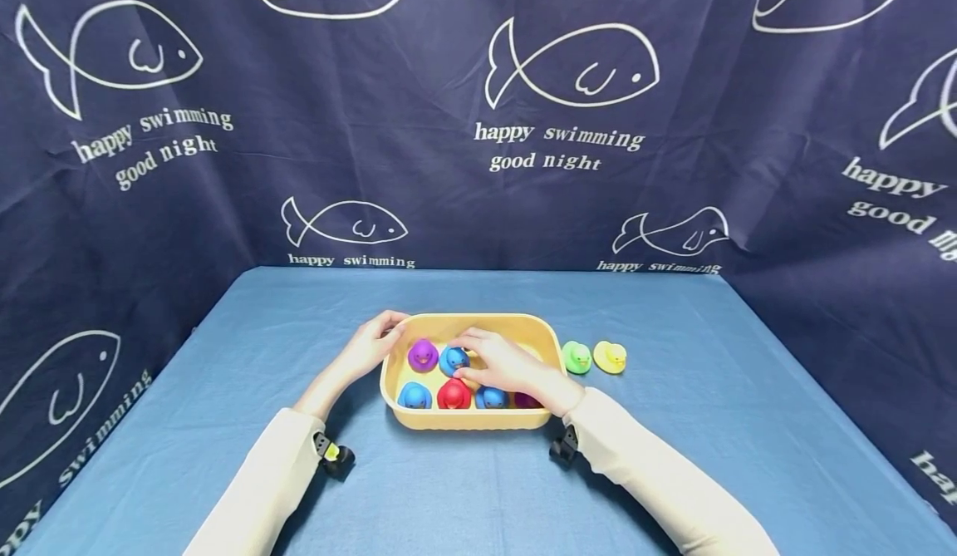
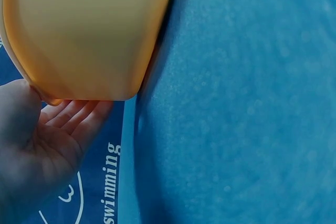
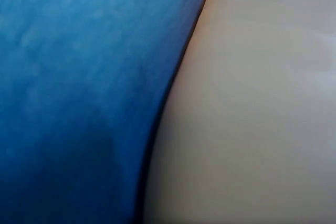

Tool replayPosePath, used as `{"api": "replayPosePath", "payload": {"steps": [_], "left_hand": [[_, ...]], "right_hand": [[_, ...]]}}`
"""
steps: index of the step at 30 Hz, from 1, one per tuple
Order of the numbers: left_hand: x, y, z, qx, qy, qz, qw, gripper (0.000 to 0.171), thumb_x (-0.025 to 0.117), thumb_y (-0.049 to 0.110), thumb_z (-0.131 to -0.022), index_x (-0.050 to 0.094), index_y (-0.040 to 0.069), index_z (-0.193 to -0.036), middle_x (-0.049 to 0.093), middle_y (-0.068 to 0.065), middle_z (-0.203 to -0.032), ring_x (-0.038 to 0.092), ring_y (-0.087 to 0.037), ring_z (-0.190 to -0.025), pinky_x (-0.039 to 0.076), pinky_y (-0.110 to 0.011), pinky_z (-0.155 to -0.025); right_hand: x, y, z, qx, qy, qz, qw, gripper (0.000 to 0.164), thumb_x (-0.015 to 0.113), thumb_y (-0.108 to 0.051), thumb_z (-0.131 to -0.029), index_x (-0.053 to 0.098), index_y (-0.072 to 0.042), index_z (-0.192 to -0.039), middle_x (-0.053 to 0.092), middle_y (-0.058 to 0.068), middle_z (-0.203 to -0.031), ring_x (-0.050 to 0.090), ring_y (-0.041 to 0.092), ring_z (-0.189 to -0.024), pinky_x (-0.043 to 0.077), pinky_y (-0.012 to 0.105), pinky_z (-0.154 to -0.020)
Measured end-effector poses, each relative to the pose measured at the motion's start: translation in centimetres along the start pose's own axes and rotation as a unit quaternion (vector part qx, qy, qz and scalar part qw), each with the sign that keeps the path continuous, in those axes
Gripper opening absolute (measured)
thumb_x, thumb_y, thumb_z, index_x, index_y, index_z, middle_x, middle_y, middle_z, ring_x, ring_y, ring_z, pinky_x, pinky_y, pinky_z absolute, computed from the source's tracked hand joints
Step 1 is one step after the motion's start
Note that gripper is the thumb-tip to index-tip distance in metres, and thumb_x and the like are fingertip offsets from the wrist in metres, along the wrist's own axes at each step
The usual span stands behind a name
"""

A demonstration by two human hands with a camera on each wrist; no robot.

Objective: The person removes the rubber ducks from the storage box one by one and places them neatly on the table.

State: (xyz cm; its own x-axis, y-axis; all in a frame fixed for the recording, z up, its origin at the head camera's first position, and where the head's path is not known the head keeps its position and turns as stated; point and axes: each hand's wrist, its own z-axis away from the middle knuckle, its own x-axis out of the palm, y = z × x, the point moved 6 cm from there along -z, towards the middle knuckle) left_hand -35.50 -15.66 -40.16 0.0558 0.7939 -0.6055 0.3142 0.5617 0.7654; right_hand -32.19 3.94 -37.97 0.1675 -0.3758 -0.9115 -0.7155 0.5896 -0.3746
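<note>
A yellow plastic bin (image 1: 478,420) on the table has several rubber ducks in it. My left hand (image 1: 371,344) holds the bin's left end near the back corner. In the left wrist view the left thumb is up at the rim and the fingers lie along the outside of the wall. My right hand (image 1: 497,359) reaches over the right side into the bin, its fingertips and thumb around a blue duck (image 1: 452,362). A purple duck (image 1: 423,355) sits to the left of it. Along the front are another blue duck (image 1: 414,396), a red duck (image 1: 453,394) and others.
Outside the bin, just to its right, a green duck (image 1: 577,357) and a yellow duck (image 1: 610,357) stand on the blue tablecloth (image 1: 478,489). Dark blue fish-print curtains (image 1: 434,124) enclose the back and sides. Only cloth and the pale bin wall (image 3: 252,108) fill the right wrist view.
</note>
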Motion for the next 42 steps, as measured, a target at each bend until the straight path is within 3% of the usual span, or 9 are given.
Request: {"api": "replayPosePath", "payload": {"steps": [26, 34, 42], "left_hand": [[0.1, -0.6, 0.3, -0.016, 0.002, 0.000, 0.9999, 0.028, 0.051, 0.020, -0.097, 0.059, 0.003, -0.118, 0.065, -0.016, -0.113, 0.061, -0.028, -0.101, 0.049, -0.041, -0.088], [0.2, -0.4, 0.1, -0.012, 0.000, -0.001, 0.9999, 0.029, 0.051, 0.019, -0.097, 0.058, 0.003, -0.119, 0.065, -0.017, -0.114, 0.061, -0.028, -0.102, 0.049, -0.042, -0.089], [0.1, -0.4, 0.0, -0.016, -0.003, 0.002, 0.9999, 0.029, 0.051, 0.019, -0.097, 0.058, 0.003, -0.119, 0.065, -0.016, -0.113, 0.061, -0.028, -0.102, 0.049, -0.042, -0.089]], "right_hand": [[0.0, 0.0, 0.3, 0.019, 0.018, -0.013, 1.000, 0.036, 0.071, -0.024, -0.083, 0.064, -0.008, -0.115, 0.063, 0.004, -0.105, 0.059, 0.019, -0.094, 0.050, 0.031, -0.087], [-0.9, 0.1, 0.8, 0.026, 0.024, -0.018, 0.999, 0.034, 0.073, -0.023, -0.082, 0.064, -0.008, -0.112, 0.066, 0.004, -0.103, 0.061, 0.017, -0.095, 0.050, 0.032, -0.089], [-2.0, 0.1, 1.6, 0.006, 0.037, -0.026, 0.999, 0.033, 0.073, -0.021, -0.082, 0.065, -0.007, -0.111, 0.066, 0.003, -0.103, 0.061, 0.016, -0.095, 0.051, 0.033, -0.088]]}}
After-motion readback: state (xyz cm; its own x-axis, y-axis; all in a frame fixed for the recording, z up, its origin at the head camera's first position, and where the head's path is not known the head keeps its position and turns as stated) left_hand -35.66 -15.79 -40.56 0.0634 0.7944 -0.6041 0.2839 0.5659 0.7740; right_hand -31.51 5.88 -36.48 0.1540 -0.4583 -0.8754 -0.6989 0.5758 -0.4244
